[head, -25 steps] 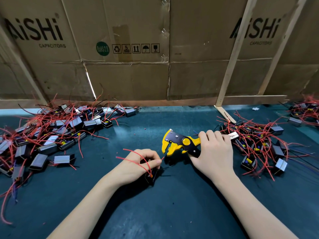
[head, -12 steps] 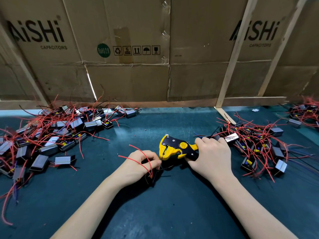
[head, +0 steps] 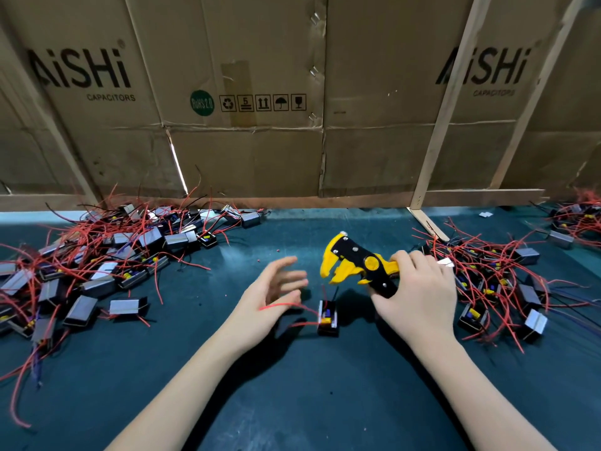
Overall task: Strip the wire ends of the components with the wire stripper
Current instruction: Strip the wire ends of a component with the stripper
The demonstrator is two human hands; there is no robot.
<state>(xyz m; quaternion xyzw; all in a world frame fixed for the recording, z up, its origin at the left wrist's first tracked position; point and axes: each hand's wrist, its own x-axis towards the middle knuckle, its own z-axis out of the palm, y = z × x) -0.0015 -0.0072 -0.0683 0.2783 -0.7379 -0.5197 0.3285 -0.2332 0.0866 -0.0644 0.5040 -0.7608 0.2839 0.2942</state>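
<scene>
One component [head: 327,321] lay on the tabletop [head: 292,402] between my two hands, a small black block with a yellow part on top. Its red wire [head: 302,308] ran left across my left hand [head: 273,294], and a short dark lead stood up from its far end. I could not tell from this view whether those ends were bare yet; they were too small.

My left hand hovered just beside the component with its fingers spread and blurred, gripping nothing; the red wire crossed in front of the palm, and I could not say whether it touched. My right hand [head: 419,297] was curled round the handles of the stripper [head: 354,265], holding it raised just beyond the component, its yellow jaws parted and pointing left with no wire between them.

Further out, a big pile [head: 97,265] of the same components with tangled red wires covered the left of the tabletop, and another pile [head: 497,281] sat on the right, close behind my right hand. A third heap [head: 579,219] showed at the far right edge. Cardboard [head: 260,125] walled the back.

I judged the job to be mid-run: one piece loose between hands, dozens lying around. Which pile was finished and which was waiting I could not read, so I would not guess how much was left.
</scene>
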